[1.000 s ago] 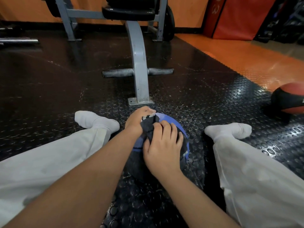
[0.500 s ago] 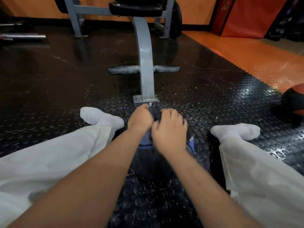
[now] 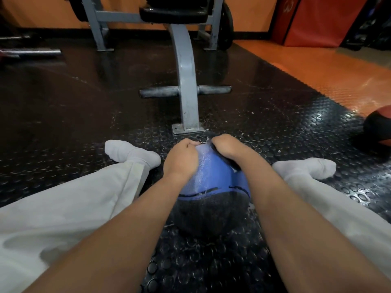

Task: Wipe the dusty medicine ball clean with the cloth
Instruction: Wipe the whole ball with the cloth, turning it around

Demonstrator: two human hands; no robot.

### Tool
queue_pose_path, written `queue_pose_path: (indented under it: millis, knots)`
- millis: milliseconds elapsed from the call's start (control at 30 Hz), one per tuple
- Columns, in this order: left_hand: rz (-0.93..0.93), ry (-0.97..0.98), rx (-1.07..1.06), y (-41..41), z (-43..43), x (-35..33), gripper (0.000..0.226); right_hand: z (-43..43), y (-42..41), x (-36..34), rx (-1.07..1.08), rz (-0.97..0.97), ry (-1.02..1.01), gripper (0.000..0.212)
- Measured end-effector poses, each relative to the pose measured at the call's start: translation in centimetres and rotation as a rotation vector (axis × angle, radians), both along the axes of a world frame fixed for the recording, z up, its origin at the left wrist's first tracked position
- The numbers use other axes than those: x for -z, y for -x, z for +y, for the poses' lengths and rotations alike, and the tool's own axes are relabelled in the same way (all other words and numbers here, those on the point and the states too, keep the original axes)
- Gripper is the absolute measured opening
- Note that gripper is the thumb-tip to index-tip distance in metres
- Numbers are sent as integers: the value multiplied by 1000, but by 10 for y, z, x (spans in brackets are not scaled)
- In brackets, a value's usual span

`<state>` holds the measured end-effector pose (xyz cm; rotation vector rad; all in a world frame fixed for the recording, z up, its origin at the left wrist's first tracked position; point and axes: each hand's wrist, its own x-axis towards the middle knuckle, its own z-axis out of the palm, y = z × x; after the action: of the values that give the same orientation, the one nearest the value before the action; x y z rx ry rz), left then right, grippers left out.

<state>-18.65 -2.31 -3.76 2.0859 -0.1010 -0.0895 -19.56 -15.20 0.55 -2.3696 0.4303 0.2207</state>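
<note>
A blue and black medicine ball (image 3: 213,180) is sitting on the black studded rubber floor (image 3: 264,127), between the spread legs of a person who is sitting there in pale trousers (image 3: 84,197) and white socks (image 3: 131,153). A pale film of dust is showing on the ball's blue upper part. The right hand (image 3: 229,148) is pressing a dark cloth (image 3: 232,166) onto the ball's upper right side. Its grip is clamped on the cloth, most of which is hiding under the palm. The left hand (image 3: 182,159) is bracing the ball's upper left, its fingers curled against the surface; whether it is also catching an edge of the cloth, I cannot tell. The wiping step appears to be under way, with the near blue face looking dusty. The next move is probably calling for dragging the cloth across that face, then rolling the ball to bring its underside up while the other hand is steadying it. No bucket, bin or other container is showing. Just beyond the ball, the foot of a grey metal exercise frame (image 3: 186,81) is standing. A red and black ball (image 3: 378,127) is lying well apart on the right, and a steel bar (image 3: 31,52) is lying far to the left.
</note>
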Motion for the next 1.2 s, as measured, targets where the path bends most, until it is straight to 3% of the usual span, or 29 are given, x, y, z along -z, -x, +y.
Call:
queue_pose_path:
  millis: [100,233,333,433,500,567,667,733,833,900,1033,1133,1200]
  knots:
    - [2,-37,0,-5,-5,-6,37,10,7,6,83,-67,56,35]
    - [41,4,7,-17,-3,-7,28,48,48,30,259,-370,371,45]
    - [67,104,118,-25,2,-4,22,73,80,48,186,-578,514,54]
    - [232,354,121,-24,2,-6,35,54,93,62,-28,-694,491,49]
    - [163,192,105,-27,-1,-6,25,29,99,71,-35,-801,261,45]
    - [19,-59,149,-28,0,-3,31,12,107,80,212,-836,-173,36]
    - [-63,-188,164,-30,0,2,44,-2,106,112,594,-584,-794,31]
    - [-61,-137,142,-29,-3,-1,45,-5,109,127,686,-464,-1012,32]
    - [-68,-134,141,-23,-3,-6,38,-5,115,129,742,-271,-1116,42]
    - [-31,-73,115,-18,1,-6,36,-9,114,132,758,-200,-1129,49]
    - [-5,74,55,2,10,-7,37,-16,104,113,694,-247,-1041,40]
    - [-24,154,52,18,19,-5,36,-12,100,88,523,-367,-796,32]
    - [-44,213,54,30,25,-2,37,-8,94,66,391,-401,-571,39]
